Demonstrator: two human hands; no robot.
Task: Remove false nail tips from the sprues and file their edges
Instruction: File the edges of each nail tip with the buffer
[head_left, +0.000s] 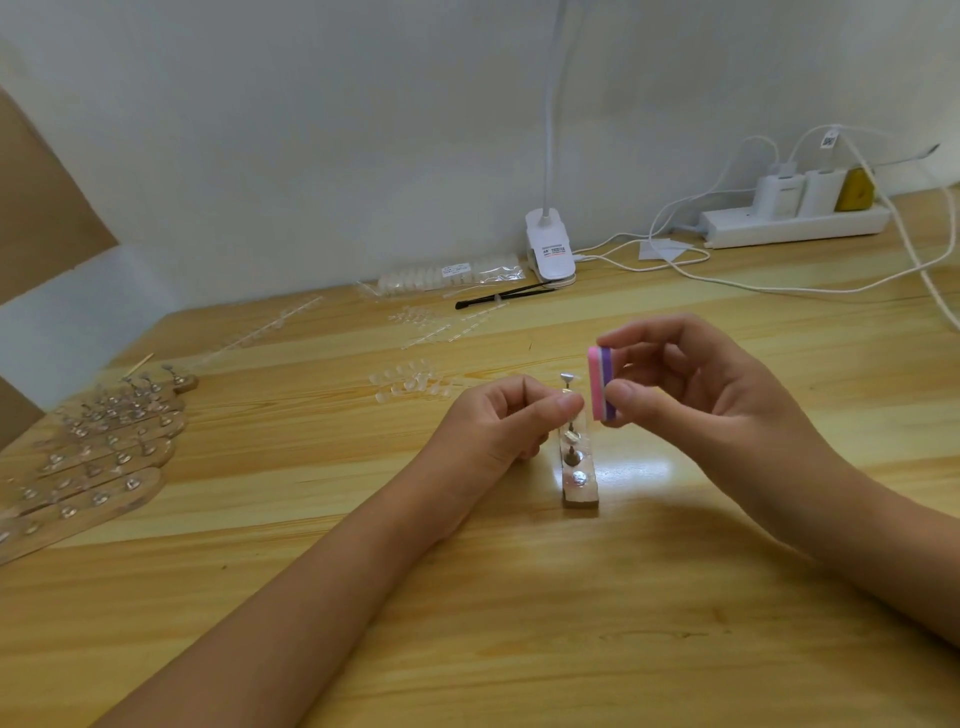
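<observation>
My right hand (691, 395) pinches a small pink, white and purple file block (601, 383) upright between thumb and fingers. My left hand (511, 423) pinches a tiny clear nail tip (573, 401) right beside the block's pink face; the tip is nearly hidden by my fingertips. Below both hands lies a small wooden holder (577, 480) with metal pegs. A loose pile of clear nail tips (410, 383) lies to the left, and clear sprues (441, 325) lie further back.
Several wooden boards with mounted tips (98, 457) fan out at the left edge. A bag of nail tips (447, 275), a black brush (501, 297), a white clip lamp (548, 249), a power strip (795, 223) and cables (779, 291) line the back.
</observation>
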